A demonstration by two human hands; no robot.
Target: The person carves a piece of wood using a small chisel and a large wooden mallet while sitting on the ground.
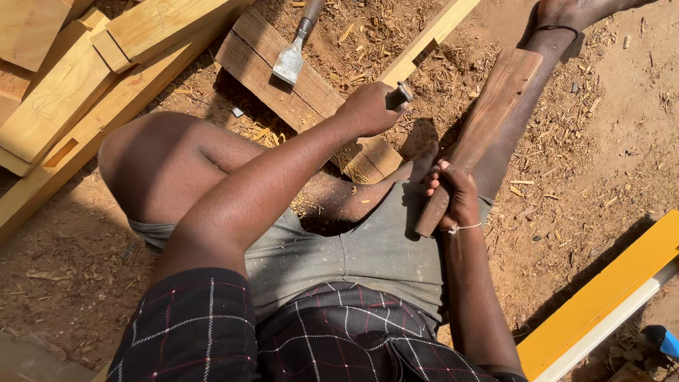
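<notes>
While the person sits on the sawdust-covered ground [601, 141] with legs spread, the left hand [369, 107] is clenched around a chisel [400, 93], of which only the dull metal top shows above the fist; the blade is hidden behind the hand and points down toward the dark board [283, 78] lying across the middle of the scene. The right hand [453, 198] is wrapped tightly round the narrow end of a long wooden mallet [488, 120], whose broad flat face is tilted up and away to the far right, clear of the chisel. A second, wider chisel [291, 60] rests loose on the far part of the same board, its handle pointing away. Pale timber pieces [71, 99] with cut slots lie stacked at far left, and a yellow beam [601, 297] runs along the near right.

Judgement: chopping into the board appears to be in hand, with the tool set and the mallet drawn off it. A next blow would call for the chisel to be held steady and upright, and for the mallet face to meet its top squarely; a glancing strike could catch the left knuckles.
</notes>
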